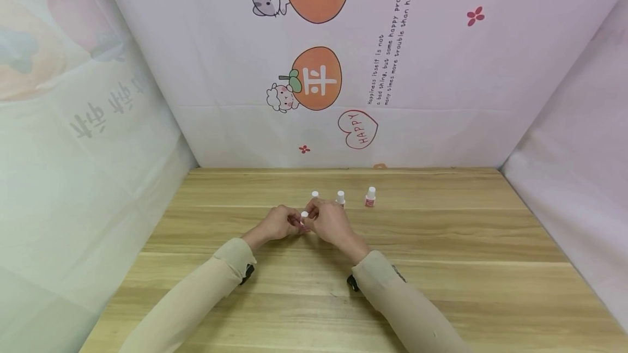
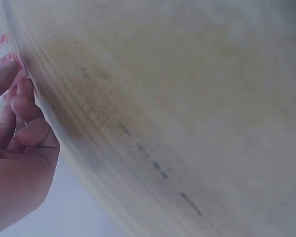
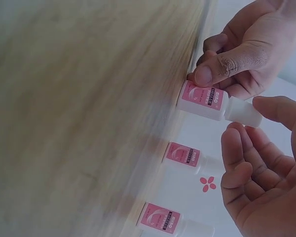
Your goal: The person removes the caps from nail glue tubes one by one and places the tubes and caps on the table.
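A small white bottle (image 3: 201,100) with a pink label and a white cap (image 3: 244,112) stands upright on the wooden table, between both hands. My left hand (image 1: 279,223) pinches its body low down, thumb lying over the label. From the other side my right hand (image 1: 332,223) has its thumb at the cap, with curled fingertips right at the cap's opposite side. In the left wrist view, the left hand (image 2: 24,148) is at the frame's edge. Two like bottles, one nearer (image 3: 182,154) and one farther (image 3: 160,218), show beside it in the right wrist view.
Behind the hands stand three more capped bottles: one at left (image 1: 315,194), partly hidden, one in the middle (image 1: 340,197), and one at right (image 1: 370,198). Printed white cloth (image 1: 432,124) walls the table (image 1: 441,287) at the back and both sides.
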`<state>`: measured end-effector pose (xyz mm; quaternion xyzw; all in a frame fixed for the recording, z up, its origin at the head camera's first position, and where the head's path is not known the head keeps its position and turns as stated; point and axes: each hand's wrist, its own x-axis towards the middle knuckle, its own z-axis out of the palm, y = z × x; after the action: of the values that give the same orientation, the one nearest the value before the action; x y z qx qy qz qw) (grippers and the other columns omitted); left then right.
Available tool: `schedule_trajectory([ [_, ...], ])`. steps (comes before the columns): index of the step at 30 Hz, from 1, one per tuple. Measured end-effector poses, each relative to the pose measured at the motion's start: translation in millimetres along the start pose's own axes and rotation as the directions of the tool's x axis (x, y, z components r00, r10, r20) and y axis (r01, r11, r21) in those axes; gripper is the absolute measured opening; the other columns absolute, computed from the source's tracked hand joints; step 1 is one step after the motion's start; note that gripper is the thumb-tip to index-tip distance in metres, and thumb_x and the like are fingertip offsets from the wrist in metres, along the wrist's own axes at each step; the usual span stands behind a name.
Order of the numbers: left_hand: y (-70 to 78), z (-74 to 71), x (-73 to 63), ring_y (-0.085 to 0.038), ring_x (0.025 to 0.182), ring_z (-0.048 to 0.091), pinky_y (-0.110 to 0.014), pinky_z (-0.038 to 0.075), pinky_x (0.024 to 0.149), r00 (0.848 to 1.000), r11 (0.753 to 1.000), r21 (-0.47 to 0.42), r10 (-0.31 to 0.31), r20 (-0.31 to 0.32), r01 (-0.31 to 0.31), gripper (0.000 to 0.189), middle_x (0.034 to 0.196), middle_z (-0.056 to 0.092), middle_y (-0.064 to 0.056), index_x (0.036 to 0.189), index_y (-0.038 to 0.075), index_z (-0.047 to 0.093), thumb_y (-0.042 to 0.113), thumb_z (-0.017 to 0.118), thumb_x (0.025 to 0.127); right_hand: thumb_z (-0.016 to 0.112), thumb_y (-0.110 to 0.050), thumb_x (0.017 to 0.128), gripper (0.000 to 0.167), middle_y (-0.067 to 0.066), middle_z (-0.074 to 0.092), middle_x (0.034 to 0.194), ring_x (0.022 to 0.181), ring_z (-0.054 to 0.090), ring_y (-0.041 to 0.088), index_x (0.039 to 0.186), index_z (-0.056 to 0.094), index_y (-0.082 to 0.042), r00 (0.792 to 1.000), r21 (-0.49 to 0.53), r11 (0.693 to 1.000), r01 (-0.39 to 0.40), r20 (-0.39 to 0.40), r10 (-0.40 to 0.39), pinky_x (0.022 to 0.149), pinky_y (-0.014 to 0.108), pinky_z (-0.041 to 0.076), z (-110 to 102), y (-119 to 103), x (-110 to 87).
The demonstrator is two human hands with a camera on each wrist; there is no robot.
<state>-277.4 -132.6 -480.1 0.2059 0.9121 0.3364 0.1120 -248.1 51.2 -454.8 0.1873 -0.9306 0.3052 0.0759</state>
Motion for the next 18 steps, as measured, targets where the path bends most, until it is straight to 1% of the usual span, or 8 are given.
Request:
schedule_trajectory([
  [5,1.2,0.3,-0.2,-0.007,0.076,0.064,-0.025,0.053,0.074,1.000,1.000,0.011,0.002,-0.002,-0.002,0.015,0.086,0.075,-0.001,0.099,0.008,0.075,0.006,0.076,0.084,0.076,-0.019,0.085,0.016,-0.001,0.073,0.087,0.073,0.063,0.011,0.097,0.070,-0.011,1.000,-0.002,1.000,0.003,0.007,-0.003,0.069,0.029,0.050,-0.4,-0.8,-0.1],
  [9,0.4,1.6,0.2,-0.007,0.075,0.063,-0.024,0.053,0.073,1.000,1.000,0.019,-0.007,-0.005,0.007,0.016,0.085,0.075,-0.001,0.099,0.008,0.076,0.008,0.077,0.084,0.077,-0.020,0.085,0.016,0.000,0.073,0.088,0.075,0.064,0.011,0.097,0.070,-0.012,1.000,-0.005,1.000,0.008,0.016,-0.008,0.069,0.029,0.051,-1.9,-1.4,-0.5],
  [13,1.0,1.4,-0.2,-0.007,0.075,0.063,-0.026,0.053,0.074,1.000,1.000,0.026,-0.004,-0.008,0.004,0.014,0.084,0.075,0.000,0.097,0.008,0.075,0.007,0.077,0.083,0.077,-0.023,0.086,0.016,0.001,0.074,0.089,0.076,0.065,0.012,0.097,0.070,-0.013,0.999,-0.004,1.000,-0.016,0.032,0.016,0.069,0.030,0.051,-3.9,-1.6,-0.3],
  [18,2.5,1.6,-1.2,-0.007,0.076,0.063,-0.028,0.053,0.077,1.000,0.999,0.031,-0.011,-0.003,0.011,0.013,0.083,0.075,0.002,0.096,0.010,0.075,0.006,0.076,0.084,0.076,-0.025,0.087,0.016,-0.001,0.073,0.088,0.074,0.063,0.010,0.096,0.070,-0.014,0.998,-0.015,0.999,-0.036,0.051,0.037,0.068,0.028,0.050,-4.8,-2.2,-0.3],
])
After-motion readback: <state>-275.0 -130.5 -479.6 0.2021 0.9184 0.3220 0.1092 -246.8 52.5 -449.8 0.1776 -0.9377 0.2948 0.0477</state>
